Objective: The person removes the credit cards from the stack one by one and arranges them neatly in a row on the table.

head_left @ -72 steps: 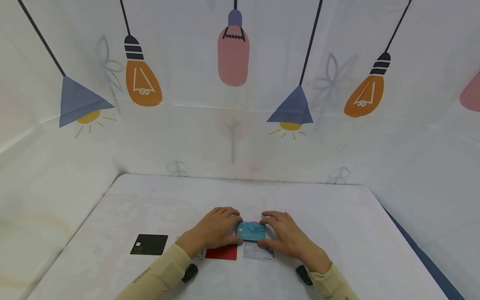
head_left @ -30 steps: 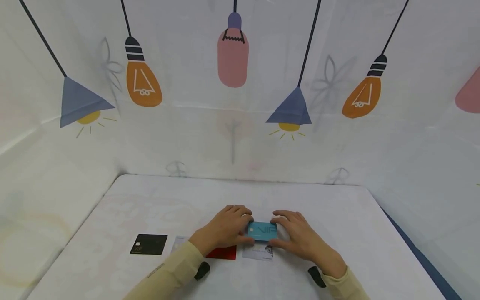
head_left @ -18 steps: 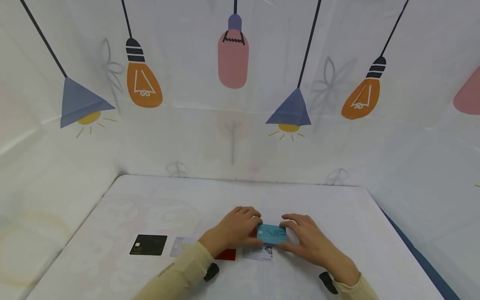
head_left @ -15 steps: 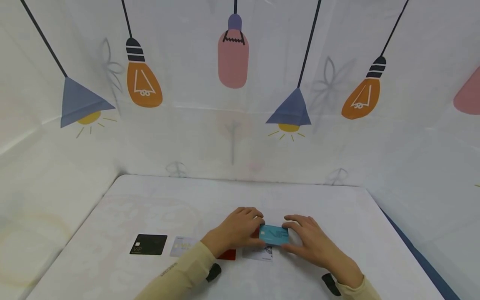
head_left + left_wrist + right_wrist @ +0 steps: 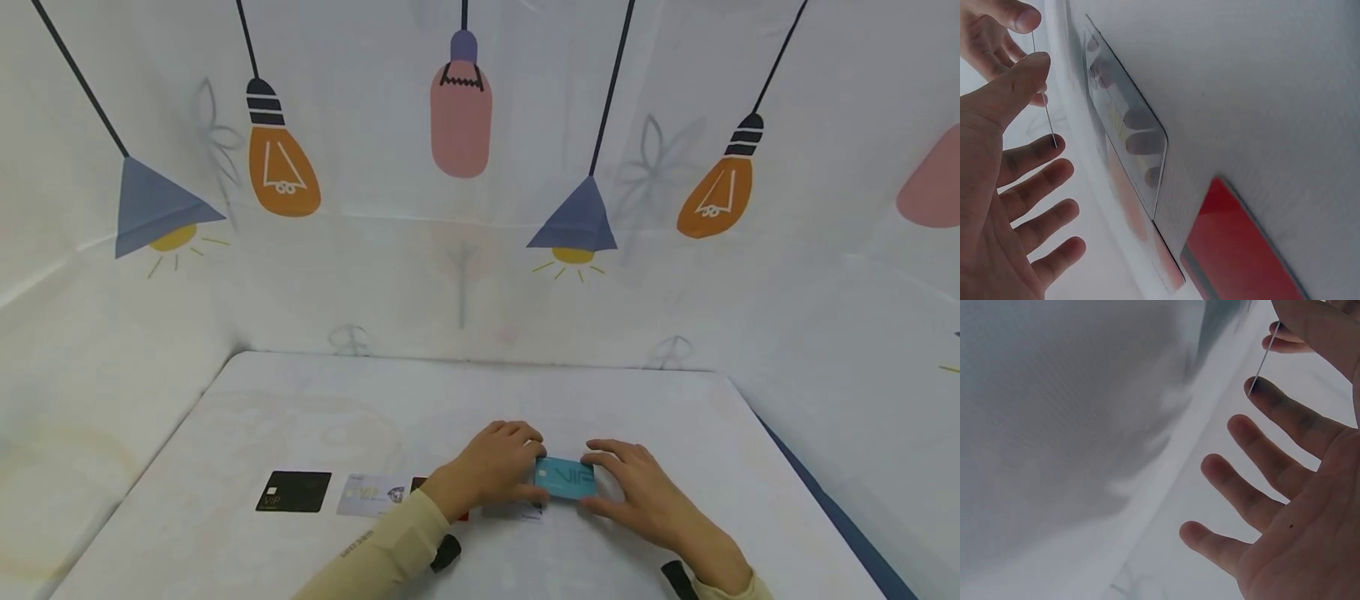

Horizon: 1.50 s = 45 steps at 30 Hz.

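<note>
A light-blue card [image 5: 564, 477] marked VIP is held up above the table between my two hands. My left hand [image 5: 497, 467] pinches its left end between thumb and index finger; my right hand [image 5: 637, 492] pinches the right end the same way. Both wrist views show the card edge-on, with the other fingers of each hand spread free. Below the left hand lies a silver card [image 5: 1125, 119], mostly hidden by that hand in the head view. A reddish card [image 5: 1129, 200] lies against its far side, and a red card [image 5: 1241, 244] lies beside it.
At the left of the white table [image 5: 360, 567] lies a black VIP card [image 5: 294, 492]. Another silver VIP card [image 5: 367, 494] is to its right, close to my left sleeve [image 5: 382, 550]. A white sheet with printed lamps hangs behind the table.
Both hands have moved right and a little nearer, carrying the blue card between them. The silver VIP card at the left has come out from behind the left arm.
</note>
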Available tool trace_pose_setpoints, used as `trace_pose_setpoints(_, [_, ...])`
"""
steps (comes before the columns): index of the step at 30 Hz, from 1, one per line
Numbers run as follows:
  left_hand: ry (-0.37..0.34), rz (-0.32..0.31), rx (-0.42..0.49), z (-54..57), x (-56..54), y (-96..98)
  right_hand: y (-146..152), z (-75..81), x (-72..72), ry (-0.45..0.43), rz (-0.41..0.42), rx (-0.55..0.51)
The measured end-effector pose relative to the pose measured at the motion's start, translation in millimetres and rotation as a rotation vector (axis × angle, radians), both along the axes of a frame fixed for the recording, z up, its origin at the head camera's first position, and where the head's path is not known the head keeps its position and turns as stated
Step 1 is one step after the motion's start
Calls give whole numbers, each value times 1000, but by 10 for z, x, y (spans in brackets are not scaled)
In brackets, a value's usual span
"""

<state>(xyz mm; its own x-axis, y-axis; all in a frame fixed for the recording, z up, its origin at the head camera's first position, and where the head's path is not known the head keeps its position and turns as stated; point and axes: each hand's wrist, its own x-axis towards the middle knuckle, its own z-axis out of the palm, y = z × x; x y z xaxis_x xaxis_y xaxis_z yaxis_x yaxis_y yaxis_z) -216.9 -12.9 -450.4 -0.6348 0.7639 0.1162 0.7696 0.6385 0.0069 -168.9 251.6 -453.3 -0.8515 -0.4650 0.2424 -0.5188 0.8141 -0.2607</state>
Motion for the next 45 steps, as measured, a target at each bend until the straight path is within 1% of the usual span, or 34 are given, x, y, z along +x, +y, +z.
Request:
trace_pose_setpoints(4, [-24, 3, -6, -16, 15, 47, 31, 8, 38, -30, -17, 4])
trace_pose_setpoints(10, [-50, 6, -10, -4, 57, 112, 93, 13, 86, -59, -36, 16])
trace_pose_setpoints(16, [-42, 4, -20, -35, 66, 162, 139, -5, 108, -49, -33, 13])
trace_pose_setpoints(22, [-37, -7, -33, -30, 89, 210, 179, -15, 134, -44, -28, 7])
trace_pose_setpoints(29, [-46, -1, -54, -47, 128, 265, 232, -29, 163, -70, -29, 6])
trace_pose_setpoints(34, [-22, -11, -71, -47, 164, 290, 247, -28, 178, -83, -33, 4])
trace_pose_setpoints(41, [-3, -2, -99, -100, 176, 325, 255, -52, 167, -130, -65, 14])
trace_pose_setpoints(45, [-6, -2, -112, -123, 180, 333, 252, -74, 168, -140, -73, 14])
